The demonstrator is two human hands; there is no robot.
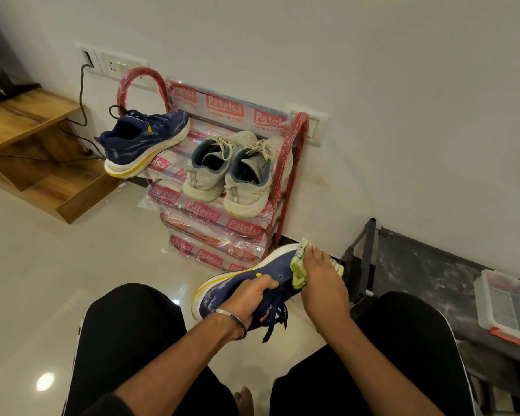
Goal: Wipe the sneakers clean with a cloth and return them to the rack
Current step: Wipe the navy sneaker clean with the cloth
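Both hands are busy over my lap: my left hand [254, 298] curls round the laced upper of a navy sneaker [237, 288], holding it tipped on its side with the white-and-yellow sole turned away from me, and my right hand [321, 283] lies with fingers fairly straight, pressing a pale yellow-green cloth [299, 273] against the toe end. That toe points towards the wall, close to the foot of the red shoe rack [294, 163], whose shelves are wrapped in printed plastic.

Between my knees and the rack I see a strip of glossy pale tile floor [72, 259], with more open floor to my left. To my right a dark metal frame [360, 253] stands just beside the cloth, so room there is tight; a clear plastic box [505, 298] with orange clips rests on it farther along.

On the rack's top shelf the matching navy sneaker [141, 142] overhangs the left edge, and a grey-white pair [231, 172] sits to its right. A wooden unit [30, 133] stands by the left wall.
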